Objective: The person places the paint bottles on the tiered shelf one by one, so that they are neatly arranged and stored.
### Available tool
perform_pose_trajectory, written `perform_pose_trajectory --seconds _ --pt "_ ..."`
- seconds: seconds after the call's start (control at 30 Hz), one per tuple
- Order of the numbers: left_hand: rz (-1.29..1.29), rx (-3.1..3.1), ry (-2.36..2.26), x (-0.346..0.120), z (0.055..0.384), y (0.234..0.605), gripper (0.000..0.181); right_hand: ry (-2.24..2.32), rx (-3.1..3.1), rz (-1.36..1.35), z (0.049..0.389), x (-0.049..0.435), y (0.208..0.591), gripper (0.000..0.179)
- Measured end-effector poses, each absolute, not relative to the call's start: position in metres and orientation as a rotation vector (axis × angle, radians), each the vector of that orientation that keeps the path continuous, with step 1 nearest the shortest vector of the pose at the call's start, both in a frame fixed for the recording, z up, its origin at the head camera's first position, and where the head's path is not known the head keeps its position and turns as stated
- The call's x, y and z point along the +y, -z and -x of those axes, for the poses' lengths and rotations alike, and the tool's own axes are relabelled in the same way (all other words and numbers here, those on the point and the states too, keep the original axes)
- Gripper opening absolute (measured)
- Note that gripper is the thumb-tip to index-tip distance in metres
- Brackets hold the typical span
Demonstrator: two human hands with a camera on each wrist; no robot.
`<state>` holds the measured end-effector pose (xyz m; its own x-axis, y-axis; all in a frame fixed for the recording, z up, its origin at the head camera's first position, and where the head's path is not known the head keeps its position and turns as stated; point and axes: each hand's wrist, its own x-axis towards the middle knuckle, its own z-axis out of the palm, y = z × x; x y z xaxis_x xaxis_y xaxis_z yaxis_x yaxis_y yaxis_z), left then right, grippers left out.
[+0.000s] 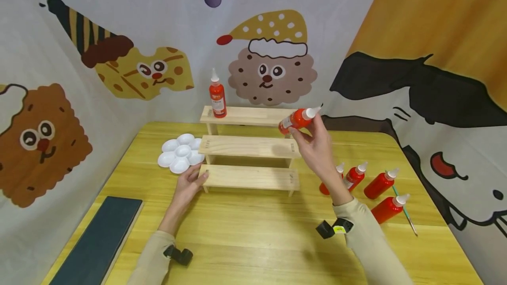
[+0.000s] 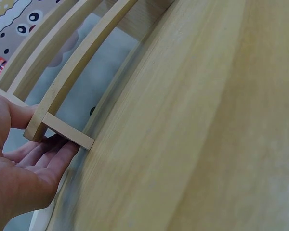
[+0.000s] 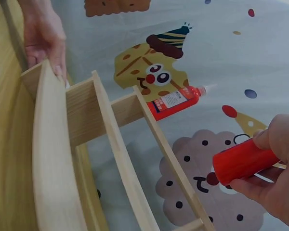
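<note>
A three-step wooden rack stands on the table. My left hand grips the left end of its lowest step, thumb on top and fingers beneath, as the left wrist view shows. My right hand holds a red paint bottle with a white nozzle, tilted, above the right part of the rack. In the right wrist view the bottle's base points toward the rack, apart from it. Another red paint bottle stands upright on the left end of the top step.
Several red paint bottles stand right of the rack, partly behind my right forearm. A paintbrush lies beside them. A white flower-shaped palette lies left of the rack. Nearer on the left is a dark flat board. A cartoon-printed cloth hangs behind.
</note>
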<state>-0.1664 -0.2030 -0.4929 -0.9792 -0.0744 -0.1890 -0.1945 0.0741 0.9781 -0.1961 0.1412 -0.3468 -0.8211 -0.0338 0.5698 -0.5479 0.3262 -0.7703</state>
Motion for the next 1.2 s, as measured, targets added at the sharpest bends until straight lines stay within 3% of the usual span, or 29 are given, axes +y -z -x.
perform_pose_trajectory --seconds 0.3,0.6,1.2 --pt "0.268 2.232 -2.065 -0.204 0.169 0.494 0.063 -1.648 -2.197 -0.463 0.232 0.119 0.338 0.054" --pt "0.275 2.25 -2.053 -0.204 0.17 0.494 0.061 -1.65 -2.238 -0.495 0.264 0.095 0.333 0.045" --pt "0.266 2.243 -2.071 -0.203 0.169 0.494 0.059 -1.52 -2.46 -0.525 0.295 0.066 0.331 0.051"
